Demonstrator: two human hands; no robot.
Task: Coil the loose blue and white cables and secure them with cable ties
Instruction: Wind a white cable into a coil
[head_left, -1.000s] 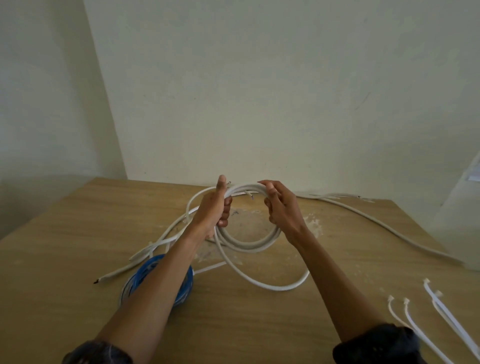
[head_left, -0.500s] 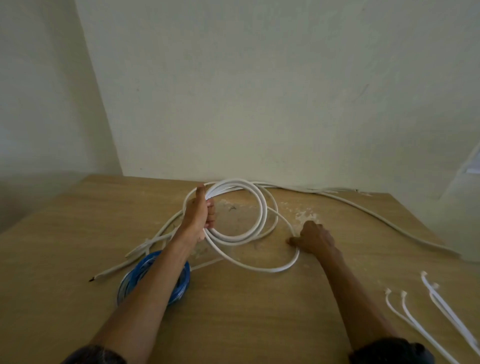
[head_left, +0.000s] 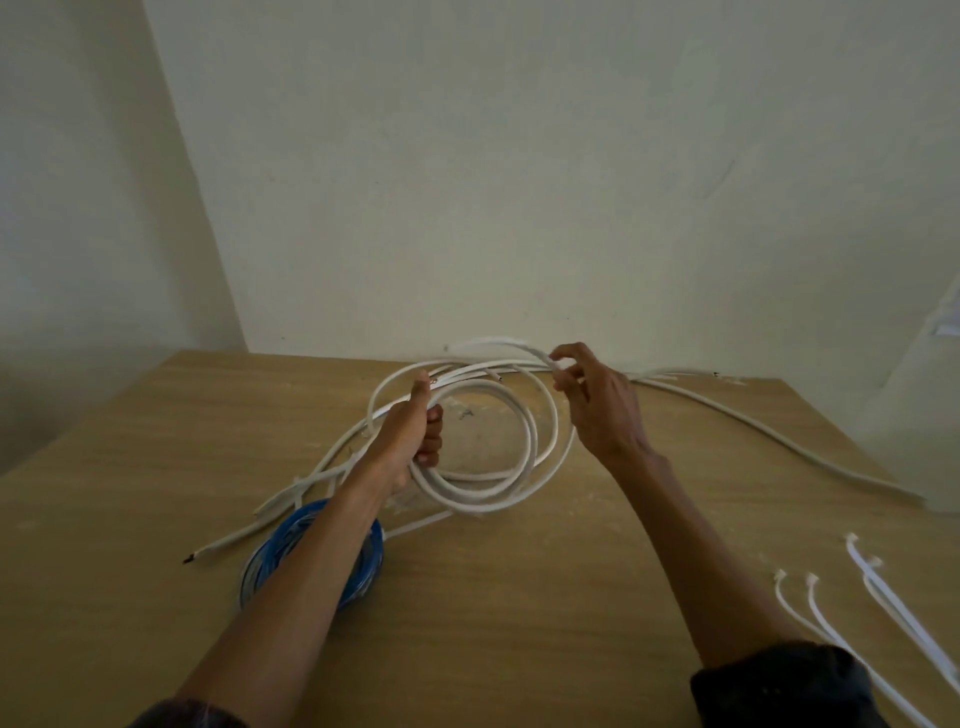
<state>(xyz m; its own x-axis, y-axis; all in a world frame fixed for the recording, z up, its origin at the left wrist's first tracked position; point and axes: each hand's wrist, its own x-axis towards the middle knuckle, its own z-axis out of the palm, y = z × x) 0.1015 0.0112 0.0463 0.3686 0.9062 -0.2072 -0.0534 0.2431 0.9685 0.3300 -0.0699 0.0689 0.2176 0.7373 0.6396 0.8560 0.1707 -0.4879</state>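
Several loops of white cable (head_left: 524, 467) hang over the bench (head_left: 519, 649), gripped at one side by the left hand (head_left: 415, 441); the right hand (head_left: 602, 410) pinches the free run up top. Coiling step, I'd say; next that strand wants laying onto the bundle.

Matt wood-grain table (head_left: 519, 597), smooth white cable (head_left: 483, 501), glossy blue coil (head_left: 363, 577).

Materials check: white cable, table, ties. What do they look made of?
White cable: smooth matte sheath, likely PVC or rubber, since it bends into round loops without kinking.
Table: pale matte top with a wood-grain pattern. It could be wood or laminate; the picture can't settle which.
Ties: thin white strips with small square heads, probably nylon.
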